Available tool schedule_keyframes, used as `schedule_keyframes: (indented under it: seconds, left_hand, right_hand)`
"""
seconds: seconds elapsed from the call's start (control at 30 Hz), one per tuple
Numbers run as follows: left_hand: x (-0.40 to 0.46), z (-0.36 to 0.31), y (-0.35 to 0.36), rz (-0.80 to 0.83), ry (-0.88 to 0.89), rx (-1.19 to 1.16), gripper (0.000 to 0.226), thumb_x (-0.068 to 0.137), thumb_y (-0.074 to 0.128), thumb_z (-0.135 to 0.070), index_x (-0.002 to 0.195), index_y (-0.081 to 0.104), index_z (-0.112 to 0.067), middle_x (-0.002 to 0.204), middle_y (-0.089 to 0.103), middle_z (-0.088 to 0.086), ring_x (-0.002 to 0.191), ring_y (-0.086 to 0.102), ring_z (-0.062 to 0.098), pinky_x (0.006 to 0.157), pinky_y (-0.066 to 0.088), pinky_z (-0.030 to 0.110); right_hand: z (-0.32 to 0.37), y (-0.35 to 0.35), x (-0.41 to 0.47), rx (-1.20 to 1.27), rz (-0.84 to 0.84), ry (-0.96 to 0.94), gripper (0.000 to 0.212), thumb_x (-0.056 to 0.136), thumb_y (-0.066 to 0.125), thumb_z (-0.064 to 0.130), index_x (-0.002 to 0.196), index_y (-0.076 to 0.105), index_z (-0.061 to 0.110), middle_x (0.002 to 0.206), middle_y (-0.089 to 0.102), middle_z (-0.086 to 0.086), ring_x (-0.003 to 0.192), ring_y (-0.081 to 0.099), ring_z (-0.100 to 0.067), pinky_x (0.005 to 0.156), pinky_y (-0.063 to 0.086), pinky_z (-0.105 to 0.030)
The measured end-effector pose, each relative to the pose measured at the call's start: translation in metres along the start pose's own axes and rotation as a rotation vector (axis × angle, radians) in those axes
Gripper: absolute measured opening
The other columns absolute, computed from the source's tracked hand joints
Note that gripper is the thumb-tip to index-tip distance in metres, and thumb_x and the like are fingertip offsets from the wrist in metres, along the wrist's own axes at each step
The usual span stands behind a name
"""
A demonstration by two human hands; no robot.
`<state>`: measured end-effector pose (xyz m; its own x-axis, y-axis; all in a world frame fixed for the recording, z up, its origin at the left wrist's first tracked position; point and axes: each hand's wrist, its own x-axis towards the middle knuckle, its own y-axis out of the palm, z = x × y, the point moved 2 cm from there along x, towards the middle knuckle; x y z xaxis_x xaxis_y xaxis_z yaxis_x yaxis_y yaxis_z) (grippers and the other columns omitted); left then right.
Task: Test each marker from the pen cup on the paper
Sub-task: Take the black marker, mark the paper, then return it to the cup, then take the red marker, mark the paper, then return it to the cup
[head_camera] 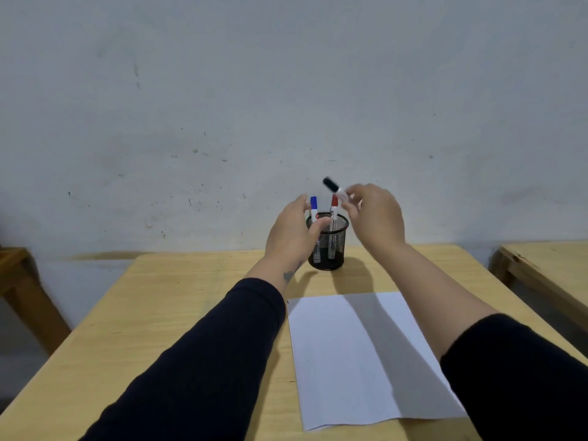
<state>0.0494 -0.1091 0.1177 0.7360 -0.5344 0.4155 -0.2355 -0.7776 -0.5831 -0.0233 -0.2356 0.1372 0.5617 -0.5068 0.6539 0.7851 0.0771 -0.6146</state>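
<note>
A black mesh pen cup (331, 249) stands at the far middle of the wooden table (178, 313). A blue-capped marker (314, 205) and a red-capped marker (334, 203) stand upright in it. My left hand (292, 232) wraps the cup's left side, thumb on its rim. My right hand (375, 214) is above and to the right of the cup, its fingertips pinching a black-capped marker (332, 185) that tilts up to the left. A blank white sheet of paper (359, 354) lies on the table in front of the cup, partly shadowed by my right arm.
A pale wall rises right behind the table. Another wooden table (547, 265) stands to the right and a wooden piece of furniture (22, 281) to the left, each across a gap.
</note>
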Motion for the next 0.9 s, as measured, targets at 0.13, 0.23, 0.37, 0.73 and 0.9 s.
schedule_keyframes:
  seconds: [0.13, 0.23, 0.37, 0.73, 0.9]
  left_hand:
    - [0.013, 0.013, 0.022, 0.046, -0.083, 0.064, 0.068, 0.087, 0.065, -0.037, 0.142, 0.032, -0.013, 0.146, 0.040, 0.003, 0.133, 0.038, 0.019, 0.096, 0.034, 0.028]
    - [0.024, 0.027, 0.040, 0.077, -0.177, 0.032, 0.084, 0.079, 0.073, -0.042, 0.143, 0.028, -0.012, 0.149, 0.033, 0.003, 0.135, 0.036, 0.020, 0.097, 0.035, 0.030]
    - [0.040, 0.040, 0.059, 0.061, -0.208, 0.007, 0.082, 0.063, 0.080, -0.049, 0.128, 0.041, -0.018, 0.131, 0.047, 0.003, 0.118, 0.050, 0.022, 0.093, 0.048, 0.041]
    - [0.043, 0.055, 0.079, 0.021, -0.153, -0.103, 0.071, 0.069, 0.079, -0.037, 0.129, 0.047, -0.016, 0.119, 0.057, 0.003, 0.105, 0.056, 0.019, 0.079, 0.043, 0.028]
    - [0.044, 0.058, 0.082, 0.014, -0.160, -0.117, 0.072, 0.068, 0.081, -0.040, 0.128, 0.047, -0.020, 0.118, 0.056, 0.000, 0.103, 0.058, 0.017, 0.086, 0.051, 0.034]
  right_hand:
    - [-0.001, -0.004, 0.038, 0.297, -0.064, 0.228, 0.021, 0.092, 0.058, 0.025, 0.108, 0.064, 0.015, 0.084, 0.066, -0.001, 0.074, 0.062, -0.019, 0.069, 0.049, -0.031]
    - [-0.008, 0.011, 0.054, 0.353, -0.057, 0.332, 0.021, 0.089, 0.060, 0.026, 0.104, 0.066, 0.014, 0.082, 0.064, 0.000, 0.075, 0.061, -0.016, 0.071, 0.049, -0.028]
    - [-0.025, 0.044, 0.049, 0.328, 0.068, 0.440, 0.024, 0.088, 0.059, 0.022, 0.106, 0.068, 0.009, 0.085, 0.064, -0.001, 0.079, 0.063, -0.019, 0.073, 0.048, -0.028]
    - [-0.054, 0.095, 0.023, 0.211, 0.220, 0.571, 0.033, 0.072, 0.061, 0.032, 0.102, 0.068, 0.021, 0.109, 0.066, -0.010, 0.107, 0.060, -0.032, 0.086, 0.053, -0.042]
    - [-0.052, 0.099, 0.035, 0.284, 0.277, 0.615, 0.022, 0.060, 0.060, 0.038, 0.079, 0.059, 0.027, 0.103, 0.068, -0.004, 0.101, 0.062, -0.029, 0.082, 0.055, -0.045]
